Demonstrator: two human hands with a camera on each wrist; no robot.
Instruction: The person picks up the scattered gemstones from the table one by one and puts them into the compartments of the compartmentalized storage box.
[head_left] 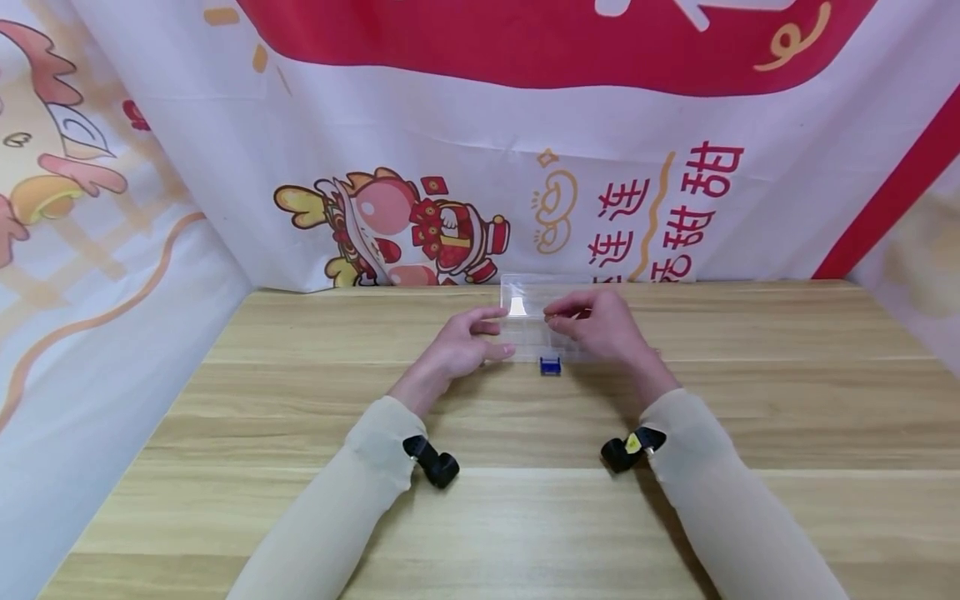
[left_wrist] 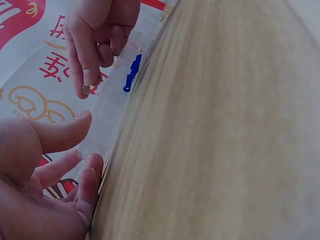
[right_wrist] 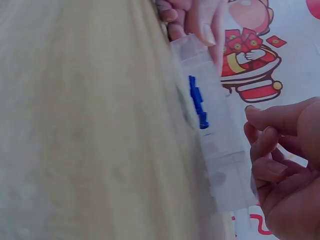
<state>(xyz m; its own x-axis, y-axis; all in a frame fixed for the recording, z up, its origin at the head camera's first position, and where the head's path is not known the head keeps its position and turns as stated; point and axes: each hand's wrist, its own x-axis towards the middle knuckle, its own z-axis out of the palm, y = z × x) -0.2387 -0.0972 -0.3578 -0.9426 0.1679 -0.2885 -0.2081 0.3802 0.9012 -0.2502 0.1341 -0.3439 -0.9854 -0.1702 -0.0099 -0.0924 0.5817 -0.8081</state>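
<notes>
A clear plastic box (head_left: pixel 534 335) with compartments lies near the back edge of the table, and a blue latch (head_left: pixel 551 366) shows at its front side. My left hand (head_left: pixel 467 340) is at the box's left end, fingers and thumb loosely spread and touching it. Above the middle of the box, my right hand (head_left: pixel 600 323) pinches a small gold-coloured piece (left_wrist: pixel 86 89) between thumb and forefinger. Its exact kind is too small to tell. In the right wrist view the box's clear wall (right_wrist: pixel 227 182) stands beside the right hand's curled fingers.
The wooden table (head_left: pixel 510 517) stretches from the box to the front. Behind it hangs a white cloth (head_left: pixel 480 192) with red print and cartoon figures. Dark cameras (head_left: pixel 442 469) are strapped to both wrists.
</notes>
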